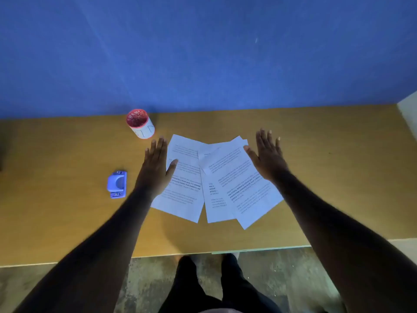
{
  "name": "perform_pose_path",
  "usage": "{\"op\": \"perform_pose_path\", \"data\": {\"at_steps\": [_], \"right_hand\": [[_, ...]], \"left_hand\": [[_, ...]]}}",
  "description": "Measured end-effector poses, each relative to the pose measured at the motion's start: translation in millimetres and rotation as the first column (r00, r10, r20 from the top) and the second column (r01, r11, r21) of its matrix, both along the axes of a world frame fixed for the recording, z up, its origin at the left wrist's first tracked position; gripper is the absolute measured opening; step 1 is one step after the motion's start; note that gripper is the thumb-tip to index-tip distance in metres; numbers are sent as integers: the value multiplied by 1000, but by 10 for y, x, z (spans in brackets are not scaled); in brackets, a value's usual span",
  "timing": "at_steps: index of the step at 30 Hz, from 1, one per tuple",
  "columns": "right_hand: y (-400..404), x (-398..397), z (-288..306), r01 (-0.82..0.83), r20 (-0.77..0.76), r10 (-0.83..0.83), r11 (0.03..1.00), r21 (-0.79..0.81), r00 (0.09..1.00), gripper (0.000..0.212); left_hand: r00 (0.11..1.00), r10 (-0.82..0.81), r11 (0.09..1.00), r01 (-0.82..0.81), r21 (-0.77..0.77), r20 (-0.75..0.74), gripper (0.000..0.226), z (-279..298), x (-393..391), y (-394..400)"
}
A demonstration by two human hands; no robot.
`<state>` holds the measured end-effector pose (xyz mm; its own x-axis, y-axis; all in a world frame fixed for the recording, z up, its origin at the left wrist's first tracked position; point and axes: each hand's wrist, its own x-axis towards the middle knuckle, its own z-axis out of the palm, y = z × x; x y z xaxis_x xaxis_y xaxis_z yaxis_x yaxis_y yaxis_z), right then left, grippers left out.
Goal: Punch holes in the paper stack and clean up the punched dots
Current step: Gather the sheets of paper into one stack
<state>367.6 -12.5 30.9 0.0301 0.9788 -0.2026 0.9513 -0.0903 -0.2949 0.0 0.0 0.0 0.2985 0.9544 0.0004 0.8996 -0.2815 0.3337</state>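
Both hands are spread flat and hold nothing, the left hand (155, 168) at the left edge of the fanned paper sheets (216, 179) and the right hand (268, 157) at their right edge, on a smooth wooden table (338, 177) against a blue wall (203, 53). Sheets lie loose and overlapping mid-table; thin, light and floppy, they will likely slide easily, so pressing inward on both outer edges should square them; left of them stand a round red-rimmed cup (141, 124) and, nearer, a small, hard-looking blue hole punch (117, 184).
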Motion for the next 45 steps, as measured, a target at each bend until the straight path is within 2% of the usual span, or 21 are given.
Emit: {"op": "perform_pose_path", "data": {"at_steps": [9, 16, 19, 25, 33, 38, 42, 45], "right_hand": [[-437, -53, -419, 33, -15, -36, 986, -161, 999, 87], [-673, 55, -726, -5, -39, -4, 971, -239, 999, 91], [-740, 74, -816, -6, -43, -6, 962, -272, 999, 94], [-827, 21, -919, 16, -14, -20, 969, -247, 1000, 94], [-837, -203, -897, 108, 31, -103, 963, -248, 994, 85], [-813, -290, -860, 154, -52, -176, 944, -291, 983, 79], [-790, -193, -792, 255, -155, -289, 945, -207, 945, 70], [-743, -60, -759, 352, -200, -375, 925, -143, 905, 62]], "left_hand": [[997, 47, 967, -62, -247, -66, 73, -419, -47, -329], [985, 146, 872, -174, -458, -96, 76, -555, -100, -310], [981, 171, 844, -194, -500, -92, 79, -632, -126, -375], [972, 233, 854, -226, -469, -45, 83, -710, -51, -578], [955, 288, 849, -289, -441, -72, 85, -666, 126, -768], [948, 296, 832, -317, -455, -118, 84, -565, 276, -799], [953, 240, 885, -294, -362, -185, 84, -488, 264, -769], [936, 321, 864, -352, -360, -144, 76, -445, 217, -675]]}}
